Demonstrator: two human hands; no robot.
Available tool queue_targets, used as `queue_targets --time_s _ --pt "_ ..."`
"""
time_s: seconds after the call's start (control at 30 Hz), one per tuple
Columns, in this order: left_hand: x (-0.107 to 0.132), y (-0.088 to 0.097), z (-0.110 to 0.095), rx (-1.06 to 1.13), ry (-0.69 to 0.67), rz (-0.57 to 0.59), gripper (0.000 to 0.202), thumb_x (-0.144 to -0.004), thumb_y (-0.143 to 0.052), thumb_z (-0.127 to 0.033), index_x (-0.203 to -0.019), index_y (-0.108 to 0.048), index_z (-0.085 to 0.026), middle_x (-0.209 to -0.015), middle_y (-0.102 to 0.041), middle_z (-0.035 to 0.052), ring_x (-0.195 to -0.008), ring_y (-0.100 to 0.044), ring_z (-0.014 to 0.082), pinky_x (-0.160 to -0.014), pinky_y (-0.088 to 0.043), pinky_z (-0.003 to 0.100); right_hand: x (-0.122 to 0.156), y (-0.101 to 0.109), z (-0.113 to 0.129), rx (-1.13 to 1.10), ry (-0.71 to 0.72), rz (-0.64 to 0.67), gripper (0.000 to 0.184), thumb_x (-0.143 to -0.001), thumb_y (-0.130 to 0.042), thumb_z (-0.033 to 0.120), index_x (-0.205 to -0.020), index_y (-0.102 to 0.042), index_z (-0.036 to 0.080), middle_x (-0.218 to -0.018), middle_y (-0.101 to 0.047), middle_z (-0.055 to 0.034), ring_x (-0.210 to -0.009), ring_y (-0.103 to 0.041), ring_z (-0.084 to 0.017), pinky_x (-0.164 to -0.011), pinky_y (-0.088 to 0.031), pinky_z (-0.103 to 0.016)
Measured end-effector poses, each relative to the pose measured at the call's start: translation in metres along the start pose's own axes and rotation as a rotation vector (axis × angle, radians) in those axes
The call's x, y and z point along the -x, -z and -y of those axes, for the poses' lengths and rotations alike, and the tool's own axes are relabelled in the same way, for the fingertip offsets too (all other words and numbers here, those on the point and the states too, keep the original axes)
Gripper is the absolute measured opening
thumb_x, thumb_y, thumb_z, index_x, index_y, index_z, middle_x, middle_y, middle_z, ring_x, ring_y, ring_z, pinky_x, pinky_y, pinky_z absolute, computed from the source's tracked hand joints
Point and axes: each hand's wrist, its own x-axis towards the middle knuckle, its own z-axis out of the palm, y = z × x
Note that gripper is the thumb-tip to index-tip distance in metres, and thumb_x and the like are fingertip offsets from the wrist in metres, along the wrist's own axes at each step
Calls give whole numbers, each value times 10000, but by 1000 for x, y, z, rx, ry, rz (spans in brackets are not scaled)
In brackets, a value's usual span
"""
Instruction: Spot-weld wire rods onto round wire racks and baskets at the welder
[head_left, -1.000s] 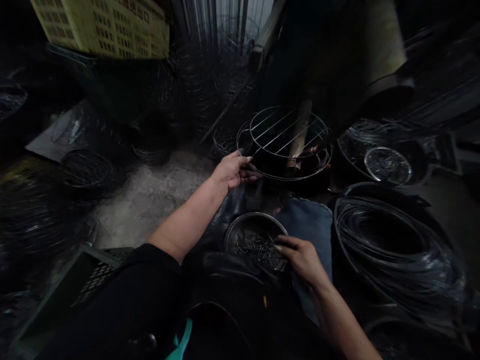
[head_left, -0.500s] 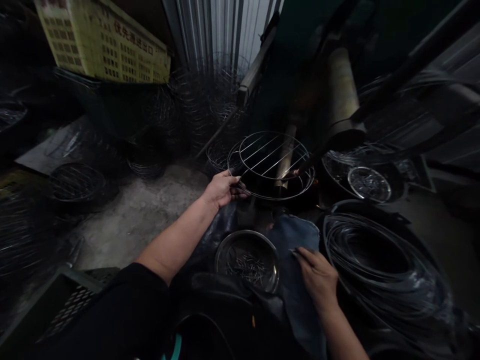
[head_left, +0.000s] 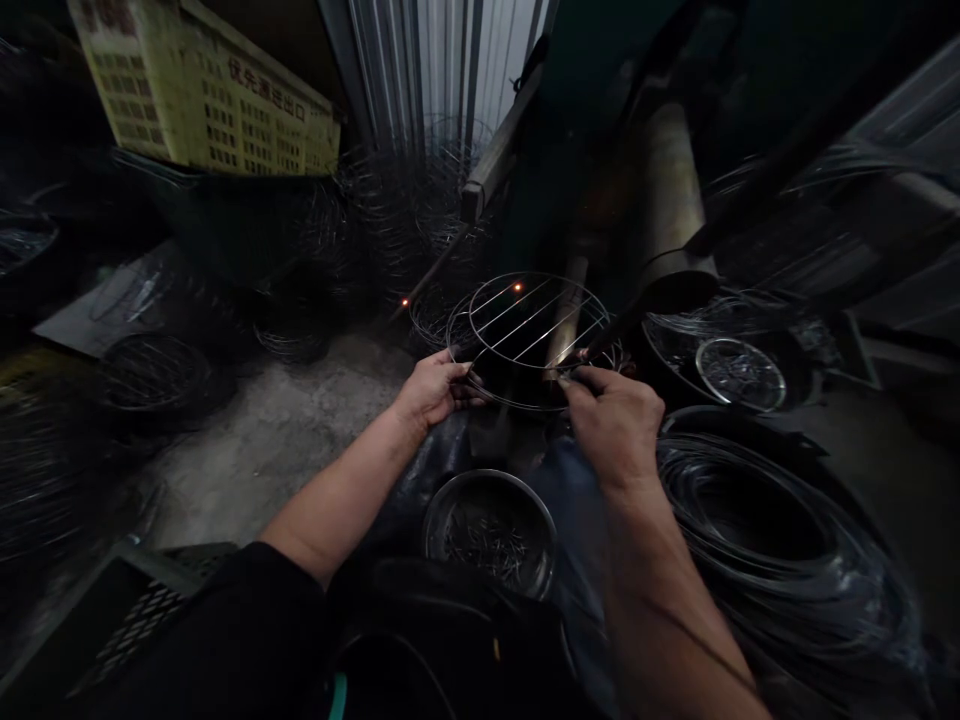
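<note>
Dim workshop clutter fills the frame, with corrugated metal sheeting (head_left: 450, 60) at top centre and grey concrete floor (head_left: 277, 440) at middle left. Just above the frame's centre sits a round wire rack (head_left: 529, 335): two thin bright rings, one above the other, with straight parallel wires crossing the top. Two orange sparks glow near its far edge. The left hand (head_left: 435, 390) curls shut on its near-left rim; the right hand (head_left: 615, 420) pinches its near-right rim with bunched fingertips. Below them a steel bowl (head_left: 450, 505) holds small pins, and wire coils (head_left: 780, 560) lie at lower right.
</note>
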Motion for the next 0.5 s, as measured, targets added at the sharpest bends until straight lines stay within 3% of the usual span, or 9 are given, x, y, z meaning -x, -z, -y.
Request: queue_targets --time_s 0.1,0.17,0.27,0.5 --pt "-2 -1 2 20 -40 23 188 -733 -560 -71 -890 -516 -164 -598 -645 22 -472 -651 188 -516 -556 309 7 -2 -9 -340 -179 93 327 -670 -716 363 -888 -791 131 -581 -681 -37 -497 -613 -176 -491 -465 -278" --pt "-5 -2 5 22 -78 49 209 -738 -564 -82 -922 -518 -168 -594 -643 16 -469 -647 188 -501 -552 302 9 -3 -15 -436 -261 46 354 -603 -765 347 -857 -783 102 -522 -643 -20 -430 -560 -144 -417 -416 -247" --pt "-11 -4 9 24 -100 76 238 -729 -574 -94 -948 -523 -171 -600 -643 9 -467 -645 183 -496 -555 300 7 -7 -20 -442 -234 -36 334 -606 -770 321 -854 -775 97 -514 -636 -5 -419 -553 -125 -408 -421 -228" --pt "-24 -2 12 9 -107 118 291 -698 -588 -96 -962 -498 -178 -606 -641 5 -495 -669 205 -494 -548 289 -2 -17 -20 -634 -258 -64 326 -582 -780 350 -789 -728 104 -518 -636 -8 -397 -588 -143 -347 -439 -217"
